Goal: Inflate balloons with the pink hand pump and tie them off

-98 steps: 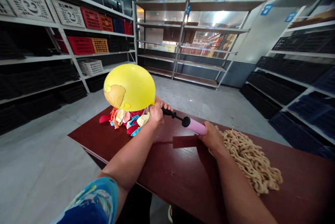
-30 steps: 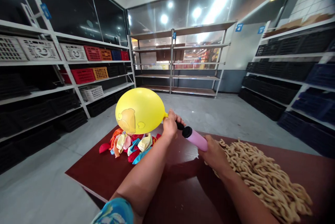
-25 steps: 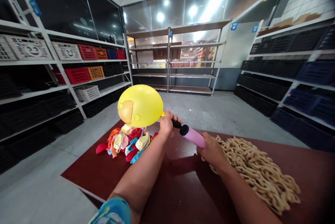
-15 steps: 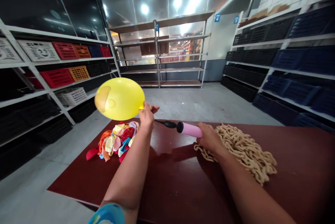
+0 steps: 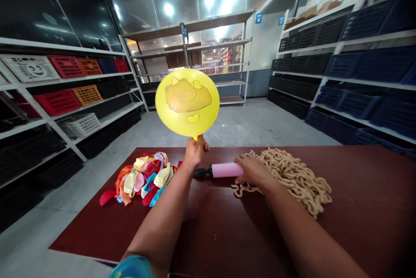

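My left hand [image 5: 195, 150] pinches the neck of an inflated yellow balloon [image 5: 187, 102] and holds it upright above the table; an orange cartoon figure is printed on it. A pink hand pump [image 5: 221, 170] with a black nozzle lies on the dark red table [image 5: 227, 234]. My right hand [image 5: 255, 171] rests on the pump's pink barrel, fingers curled over its end. The balloon is off the pump nozzle.
A heap of uninflated coloured balloons [image 5: 139, 178] lies left of my left hand. A pile of beige knotted cord [image 5: 292, 178] sits right of my right hand. Shelving racks with plastic crates [image 5: 65, 100] line both sides; bare shelves [image 5: 195, 52] stand at the back.
The balloon came off the pump nozzle and my left hand raised it upright in front of me. My right hand lowered the pump onto the table.
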Demonstrator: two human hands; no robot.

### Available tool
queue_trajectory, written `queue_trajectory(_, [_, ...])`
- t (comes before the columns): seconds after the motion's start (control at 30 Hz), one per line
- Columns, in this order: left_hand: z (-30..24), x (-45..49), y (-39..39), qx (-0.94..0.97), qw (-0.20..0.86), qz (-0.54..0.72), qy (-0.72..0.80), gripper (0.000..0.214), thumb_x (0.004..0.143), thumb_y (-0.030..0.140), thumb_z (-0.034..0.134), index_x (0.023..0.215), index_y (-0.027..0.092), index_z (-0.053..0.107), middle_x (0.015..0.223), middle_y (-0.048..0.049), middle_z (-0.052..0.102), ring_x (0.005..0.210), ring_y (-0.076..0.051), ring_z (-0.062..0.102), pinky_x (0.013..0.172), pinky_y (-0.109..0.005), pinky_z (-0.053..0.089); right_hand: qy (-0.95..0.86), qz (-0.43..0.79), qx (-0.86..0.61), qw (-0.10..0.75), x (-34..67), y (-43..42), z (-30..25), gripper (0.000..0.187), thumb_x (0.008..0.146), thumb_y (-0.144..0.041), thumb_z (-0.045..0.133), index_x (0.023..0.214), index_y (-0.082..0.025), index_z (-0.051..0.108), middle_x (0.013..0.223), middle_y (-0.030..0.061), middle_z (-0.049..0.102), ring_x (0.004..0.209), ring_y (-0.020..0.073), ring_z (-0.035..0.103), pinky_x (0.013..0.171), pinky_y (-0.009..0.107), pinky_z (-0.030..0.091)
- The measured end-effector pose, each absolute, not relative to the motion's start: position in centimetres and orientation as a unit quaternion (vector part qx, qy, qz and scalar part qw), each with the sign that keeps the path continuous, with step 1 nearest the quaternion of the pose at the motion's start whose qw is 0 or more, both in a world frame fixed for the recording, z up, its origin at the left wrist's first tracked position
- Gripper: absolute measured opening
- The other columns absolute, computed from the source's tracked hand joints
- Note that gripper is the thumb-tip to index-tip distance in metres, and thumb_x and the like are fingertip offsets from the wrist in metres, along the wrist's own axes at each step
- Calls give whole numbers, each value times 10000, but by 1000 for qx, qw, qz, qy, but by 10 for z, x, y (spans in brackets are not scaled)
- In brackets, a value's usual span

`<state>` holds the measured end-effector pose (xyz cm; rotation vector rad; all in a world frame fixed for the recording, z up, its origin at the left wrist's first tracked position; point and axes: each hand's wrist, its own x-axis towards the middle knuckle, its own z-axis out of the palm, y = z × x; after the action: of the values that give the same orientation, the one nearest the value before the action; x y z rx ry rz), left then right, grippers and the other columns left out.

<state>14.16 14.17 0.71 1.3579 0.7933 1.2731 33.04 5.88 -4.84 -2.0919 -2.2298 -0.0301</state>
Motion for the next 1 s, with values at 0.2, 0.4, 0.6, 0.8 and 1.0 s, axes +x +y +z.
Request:
queue_trajectory(0.2, [-7, 153, 139, 599, 518, 505, 345, 496, 788, 582, 470, 504, 212, 305, 412, 52, 316, 400, -92, 381, 492, -259, 409, -720, -5, -690, 72, 328, 54, -45, 641, 568, -635, 689, 1054, -233, 573, 1071, 88, 583, 997, 289, 520, 830, 382, 354])
queue_trajectory(0.4, [-15, 156, 135, 617, 502, 489, 358, 485, 793, 554, 487, 470, 214, 361, 401, 23, 389, 426, -119, 439, 548, -272, 423, -720, -18, -686, 102, 323, 55, -47, 646, 633, -708, 584, 1075, -237, 567, 1102, 102, 574, 1030, 304, 509, 880, 436, 325])
queue_trajectory(0.6, [-8, 157, 134, 582, 531, 507, 349, 478, 749, 527, 573, 466, 209, 357, 390, 31, 358, 389, -103, 396, 476, -259, 381, -736, -24, -670, 91, 323, 58, -52, 455, 708, -334, 683, 1124, -236, 526, 1120, 84, 569, 1021, 270, 520, 878, 409, 328])
queue_trajectory(0.8, [-8, 154, 140, 589, 516, 516, 348, 495, 763, 569, 524, 472, 217, 334, 389, 40, 330, 379, -104, 387, 471, -267, 388, -775, -1, -620, 124, 318, 55, -50, 433, 760, -286, 621, 1174, -241, 502, 1158, 75, 558, 1067, 255, 489, 909, 407, 317])
queue_trajectory(1.0, [-17, 152, 144, 623, 480, 511, 349, 519, 797, 583, 453, 446, 208, 374, 396, 19, 384, 413, -116, 429, 552, -276, 420, -788, 36, -605, 107, 320, 57, -54, 585, 696, -379, 677, 1238, -258, 493, 1218, 83, 548, 1122, 281, 467, 968, 462, 265])
